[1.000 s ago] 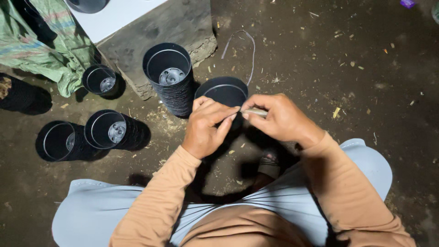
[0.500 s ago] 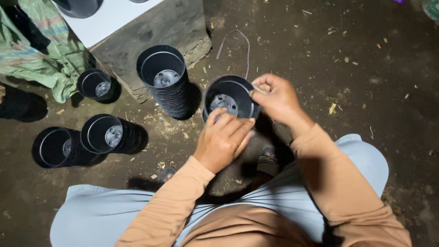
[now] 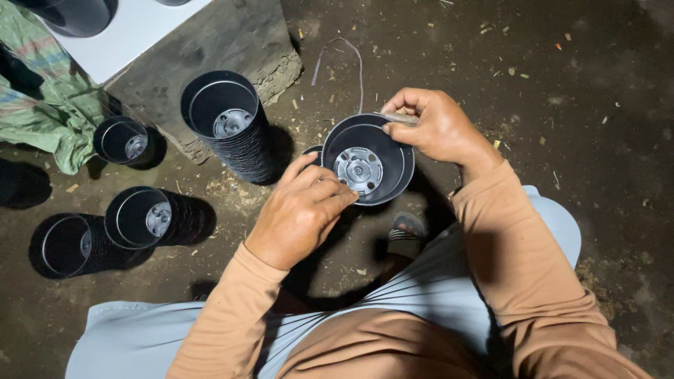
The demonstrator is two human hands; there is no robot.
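while a round black plastic pot (image 3: 368,168) is held over dirt floor (image 3: 562,140), its near rim is gripped by left hand (image 3: 300,210); far rim pinched by right hand (image 3: 434,128) w/ a thin pale stick (image 3: 399,118). ribbed pot stack (image 3: 232,126) stands just left, by rough concrete block (image 3: 217,42); open ground to the right.

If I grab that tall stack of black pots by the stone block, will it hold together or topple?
The tall stack of black pots is narrow for its height, so it probably tips if pushed. The pots look like thin plastic, likely light. Nested as they are, lifting by the rim may pull off only the top ones.
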